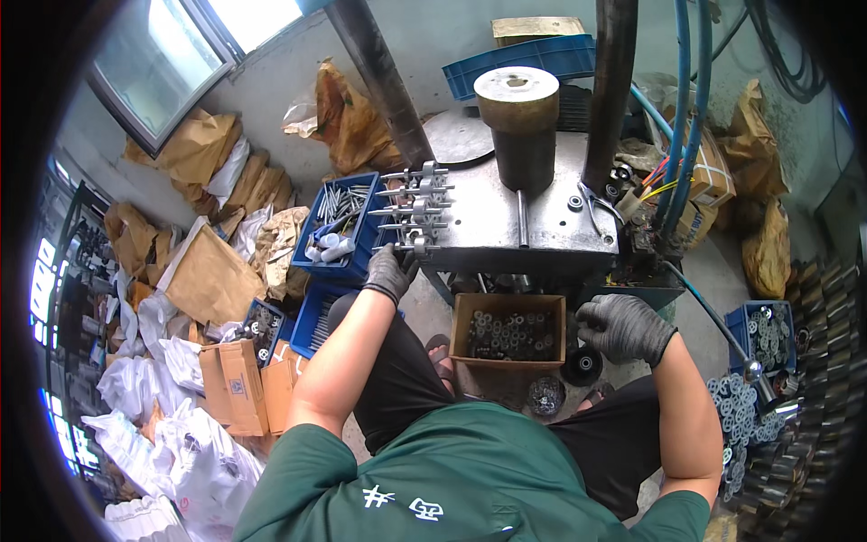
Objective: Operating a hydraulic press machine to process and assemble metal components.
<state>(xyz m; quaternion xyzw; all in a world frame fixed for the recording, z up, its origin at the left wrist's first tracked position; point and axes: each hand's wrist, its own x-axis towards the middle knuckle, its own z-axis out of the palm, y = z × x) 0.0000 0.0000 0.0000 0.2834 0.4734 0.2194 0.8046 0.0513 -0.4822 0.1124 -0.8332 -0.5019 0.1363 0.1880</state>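
On the left edge of the steel press table (470, 212), metal shafts with rollers (423, 210) lie in a row. My gloved left hand (391, 274) is at the near end of this row, its bent fingers closed about the nearest shaft (417, 247); their undersides are hidden. To the right, my gloved right hand (627, 328) hovers beside the cardboard box (461, 330) of small round metal parts (510, 334). Its fingers are curled in, and whatever they may hold is hidden. Under the thick press ram (517, 99), a thin metal rod (522, 219) stands at the table's front.
Blue crates (366, 230) of bolts and bottles stand left of the table. A lever with a ball end (752, 368) slants down at right, near piled metal discs (736, 411). Pliers (599, 206) lie on the table. A black wheel (582, 364) rests below my right hand.
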